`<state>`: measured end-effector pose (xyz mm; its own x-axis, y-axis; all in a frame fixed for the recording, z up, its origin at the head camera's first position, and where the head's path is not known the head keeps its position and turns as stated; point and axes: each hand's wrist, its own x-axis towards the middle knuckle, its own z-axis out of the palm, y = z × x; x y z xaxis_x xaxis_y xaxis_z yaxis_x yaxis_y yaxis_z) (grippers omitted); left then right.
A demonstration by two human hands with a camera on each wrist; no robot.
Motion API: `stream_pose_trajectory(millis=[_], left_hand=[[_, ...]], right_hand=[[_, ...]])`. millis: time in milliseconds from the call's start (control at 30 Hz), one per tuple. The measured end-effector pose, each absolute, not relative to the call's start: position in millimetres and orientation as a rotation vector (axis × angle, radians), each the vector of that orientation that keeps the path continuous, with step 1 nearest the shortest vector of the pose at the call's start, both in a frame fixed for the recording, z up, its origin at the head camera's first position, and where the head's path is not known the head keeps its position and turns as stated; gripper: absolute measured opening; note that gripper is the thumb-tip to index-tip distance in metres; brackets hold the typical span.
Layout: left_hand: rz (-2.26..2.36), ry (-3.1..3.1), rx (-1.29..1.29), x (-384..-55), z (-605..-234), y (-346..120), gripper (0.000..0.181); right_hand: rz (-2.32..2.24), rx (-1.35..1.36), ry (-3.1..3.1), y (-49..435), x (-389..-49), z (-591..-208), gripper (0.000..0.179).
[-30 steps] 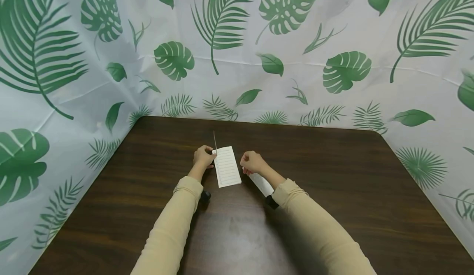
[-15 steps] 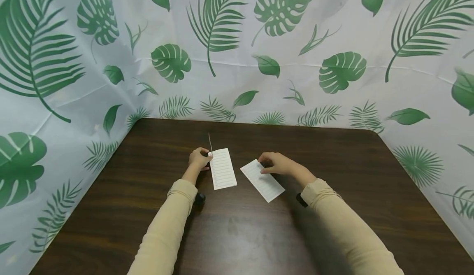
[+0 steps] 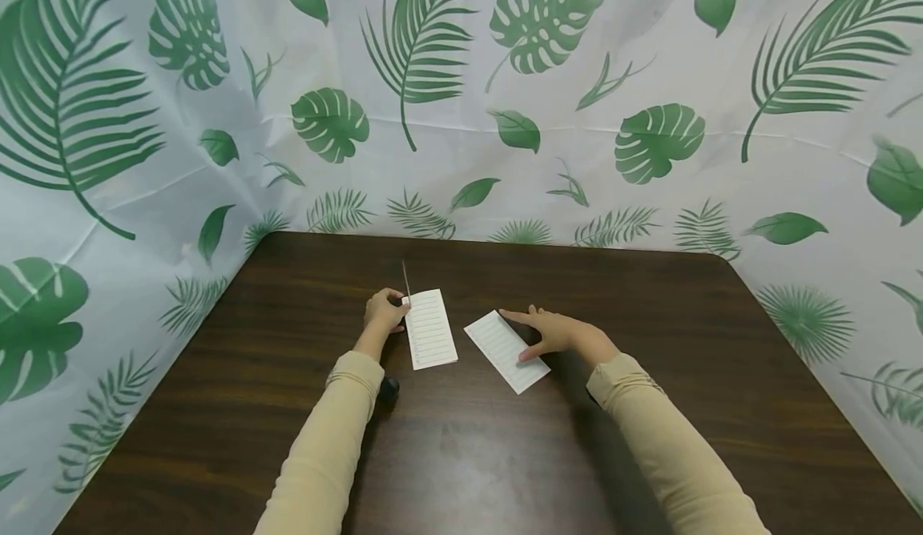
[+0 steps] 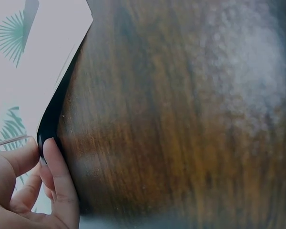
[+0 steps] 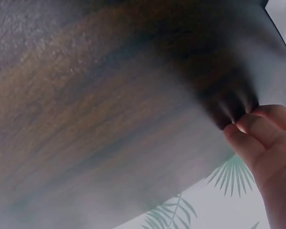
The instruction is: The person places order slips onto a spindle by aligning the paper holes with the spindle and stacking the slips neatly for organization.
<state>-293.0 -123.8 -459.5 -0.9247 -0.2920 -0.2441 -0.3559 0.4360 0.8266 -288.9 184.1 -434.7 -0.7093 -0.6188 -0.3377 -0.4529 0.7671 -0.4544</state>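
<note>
My left hand (image 3: 384,311) pinches the upper left edge of a small white notepad (image 3: 430,331) with ruled lines. A thin pale strip (image 3: 406,279) sticks up from that corner by the thumb; its kind is unclear. In the left wrist view, the thumb and a finger of the left hand (image 4: 38,186) meet at the pad's dark edge. Right of the notepad, a separate ruled white sheet (image 3: 496,343) lies slanted on the table. Over its right side spreads my right hand (image 3: 558,335), thumb on the sheet, index finger near its top. The right wrist view shows fingertips (image 5: 231,131) against the tabletop.
A dark brown wooden table (image 3: 469,455) carries both papers. Behind it and along the left hangs a white cloth (image 3: 447,142) with green leaf prints. A black wrist device (image 3: 389,388) sits under the left cuff.
My right hand has moved rightward from beside the notepad and spread its fingers over the loose sheet, which now shows flat. The left hand keeps its pinch on the pad.
</note>
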Motion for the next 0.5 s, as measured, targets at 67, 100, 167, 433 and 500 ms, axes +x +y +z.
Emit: stream_pose_trajectory(millis=[67, 100, 167, 433, 500], left_hand=[[1.536, 2.595, -0.592, -292, -460, -124, 0.028], [1.542, 2.589, -0.596, -292, -460, -125, 0.028], [1.546, 2.585, -0.594, -292, -461, -125, 0.027], [1.495, 2.595, -0.558, -291, -462, -125, 0.029], [1.493, 2.598, -0.544, -291, -462, -124, 0.029]], right_hand=[[-0.449, -0.793, 2.493, 180, -286, -436, 0.092], [-0.439, -0.785, 2.496, 179, -285, -436, 0.093], [-0.432, -0.755, 2.501, 177, -282, -437, 0.094], [-0.375, -0.696, 2.533, 176, -273, -438, 0.096], [-0.366, -0.698, 2.557, 177, -272, -438, 0.094]])
